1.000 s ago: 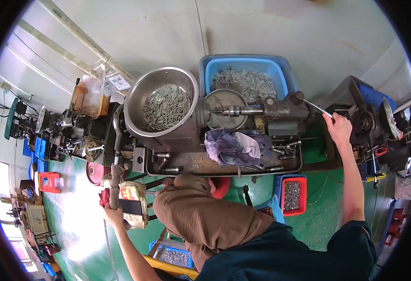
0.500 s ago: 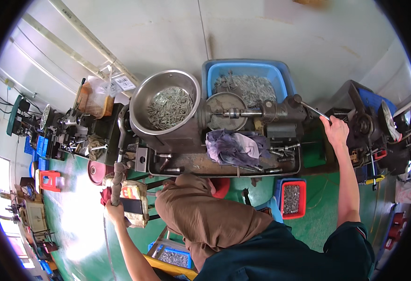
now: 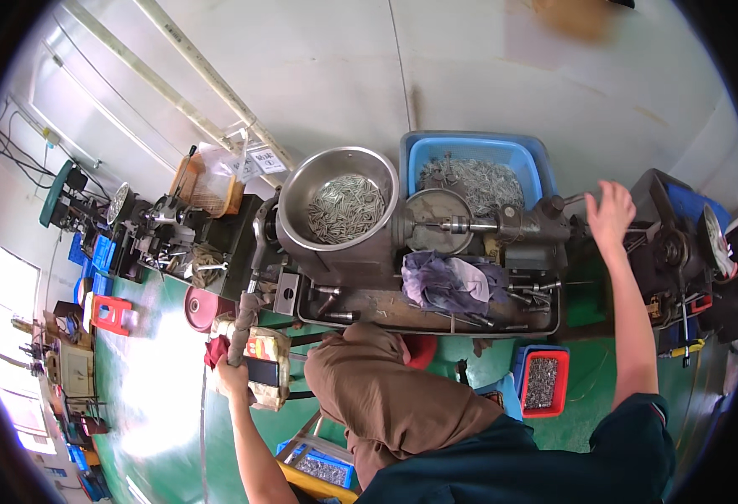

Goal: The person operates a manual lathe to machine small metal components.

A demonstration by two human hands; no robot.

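Note:
My left hand point(image 3: 231, 378) is closed around a cloth-wrapped lever point(image 3: 241, 329) at the left of a bench machine point(image 3: 335, 267). At the machine's right end, my right hand point(image 3: 611, 217) is at the outer end of a metal lever point(image 3: 574, 199), fingers curled over it; the grip is partly hidden. A drill chuck point(image 3: 457, 224) on a shaft points left toward the machine's head. On top sits a steel bowl point(image 3: 283, 206) of small metal pins point(image 3: 345, 208). Behind the chuck, a blue basket point(image 3: 545, 168) contains more metal pieces point(image 3: 488, 186). A purple-grey rag point(image 3: 449, 281) lies in front.
Loose metal tools point(image 3: 339, 316) lie in the machine's tray point(image 3: 369, 312). A red bin point(image 3: 564, 382) of small parts stands on the floor below. Left of my knees is a padded stool with a phone point(image 3: 263, 371). Other machines point(image 3: 669, 248) flank both sides.
The lever in my right hand has swung upward, and the hand has risen with it. My left hand keeps its hold on the wrapped lever. The whole view has shifted slightly.

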